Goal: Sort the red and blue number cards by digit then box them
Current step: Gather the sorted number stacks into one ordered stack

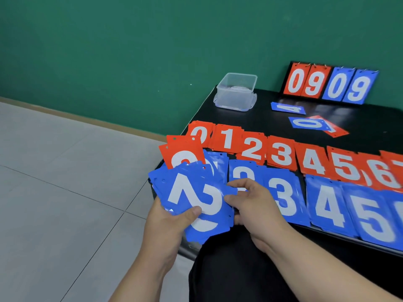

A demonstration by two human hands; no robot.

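Note:
My left hand (168, 223) grips a fanned stack of cards (196, 192), blue ones on top and red ones behind, thumb pressed on the front blue card. My right hand (250, 203) pinches the right edge of that stack with curled fingers. On the black table (250, 114) a row of red piles (281, 153) runs from 0 up to 7. In front of it lies a row of blue piles (327, 205), showing 2, 3, 4 and 5. A clear plastic box (236, 90) stands open at the table's far left corner.
A flip scoreboard (329, 86) reading 09 in red and 09 in blue stands at the table's back. Loose cards lie before it: a blue 4 (287, 108), a blue 0 (307, 123) over a red card (335, 129). Grey tiled floor (65, 182) lies left.

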